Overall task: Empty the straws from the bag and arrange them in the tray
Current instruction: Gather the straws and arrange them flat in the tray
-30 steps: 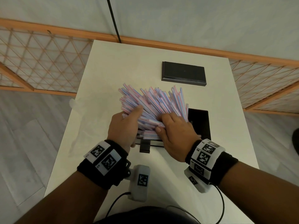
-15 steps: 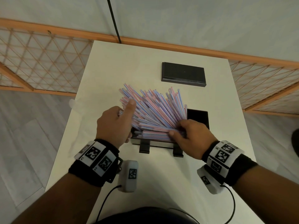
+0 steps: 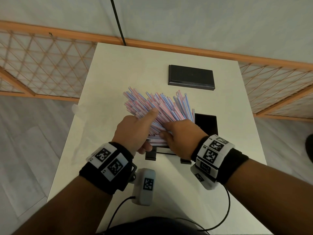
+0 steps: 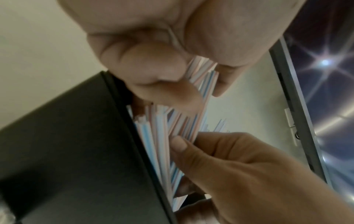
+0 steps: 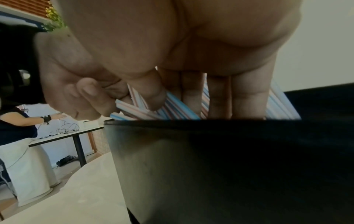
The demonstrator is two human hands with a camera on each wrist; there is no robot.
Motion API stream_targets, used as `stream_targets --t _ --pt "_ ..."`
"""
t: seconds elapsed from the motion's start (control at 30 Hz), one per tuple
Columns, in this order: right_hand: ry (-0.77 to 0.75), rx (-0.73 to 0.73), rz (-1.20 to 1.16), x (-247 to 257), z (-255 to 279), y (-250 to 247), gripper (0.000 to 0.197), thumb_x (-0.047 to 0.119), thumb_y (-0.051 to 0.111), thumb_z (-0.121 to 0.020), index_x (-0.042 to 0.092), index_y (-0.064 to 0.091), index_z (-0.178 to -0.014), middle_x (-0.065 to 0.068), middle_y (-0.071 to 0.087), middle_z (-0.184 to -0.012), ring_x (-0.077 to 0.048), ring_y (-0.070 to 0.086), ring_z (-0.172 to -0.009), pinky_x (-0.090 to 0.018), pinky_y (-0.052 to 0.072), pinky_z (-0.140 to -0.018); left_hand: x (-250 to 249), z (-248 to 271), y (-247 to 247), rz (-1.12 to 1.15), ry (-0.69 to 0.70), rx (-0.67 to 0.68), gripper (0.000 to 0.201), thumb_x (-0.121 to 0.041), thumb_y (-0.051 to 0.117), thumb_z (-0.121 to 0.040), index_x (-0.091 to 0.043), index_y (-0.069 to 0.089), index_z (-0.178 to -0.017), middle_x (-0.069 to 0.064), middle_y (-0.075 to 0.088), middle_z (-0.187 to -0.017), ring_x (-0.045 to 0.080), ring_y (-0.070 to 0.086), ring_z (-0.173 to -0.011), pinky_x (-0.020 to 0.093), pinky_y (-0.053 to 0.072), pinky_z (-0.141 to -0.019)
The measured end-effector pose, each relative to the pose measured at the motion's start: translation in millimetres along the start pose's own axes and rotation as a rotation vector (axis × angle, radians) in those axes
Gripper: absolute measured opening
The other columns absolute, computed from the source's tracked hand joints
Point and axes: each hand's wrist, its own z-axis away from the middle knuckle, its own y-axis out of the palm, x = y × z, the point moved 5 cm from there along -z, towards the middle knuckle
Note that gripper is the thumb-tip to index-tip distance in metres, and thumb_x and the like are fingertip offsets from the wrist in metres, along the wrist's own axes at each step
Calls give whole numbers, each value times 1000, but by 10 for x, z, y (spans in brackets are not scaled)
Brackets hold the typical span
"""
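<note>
A thick fan of pink, blue and white striped straws (image 3: 157, 106) stands slanted out of a black tray (image 3: 205, 124), leaning away to the far left. My left hand (image 3: 135, 131) grips the fan's left side, index finger laid along the straws; in the left wrist view its fingers (image 4: 153, 68) curl round some straws (image 4: 157, 144) beside the tray wall (image 4: 67, 144). My right hand (image 3: 179, 134) holds the fan's near right part, its thumb (image 4: 178, 144) pressed on the straws. In the right wrist view its fingers (image 5: 218, 97) reach into the straws (image 5: 176, 109) above the tray rim (image 5: 210, 159).
A flat black lid-like slab (image 3: 191, 77) lies at the back of the white table (image 3: 118, 73). A faint clear shape (image 3: 75, 108), maybe the bag, lies at the table's left edge. Wooden lattice fencing stands behind. Another person (image 5: 17, 121) works at a far table.
Half a second ago my hands were spread to the bundle's two sides. Both have now closed in on its near end, the right hand moving left over the tray.
</note>
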Motion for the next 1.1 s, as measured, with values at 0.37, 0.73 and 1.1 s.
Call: stream_targets --t 0.37,0.73,1.1 --pt "-27 -90 36 86 38 -70 28 43 41 -99 23 60 -101 1 62 -92 -26 60 -90 -40 52 -74 10 -9 29 241 -21 -59 44 -46 63 -90 -5 67 -75 20 65 -58 33 57 -40 24 37 -39" --pt "-79 -96 -76 -24 88 10 33 45 51 -95 16 65 -102 2 53 -85 -24 58 -84 -34 49 -74 -109 128 -107 -364 298 -187 61 -66 61 -87 -9 61 -65 0 60 -50 20 58 -46 29 42 -51" --pt "115 -65 -102 -401 243 1 35 56 56 -86 21 61 -89 4 63 -80 -17 61 -77 -33 52 -72 52 -39 -152 -205 103 -130 73 -70 27 -95 -9 42 -132 0 52 -117 20 51 -109 30 31 -89"
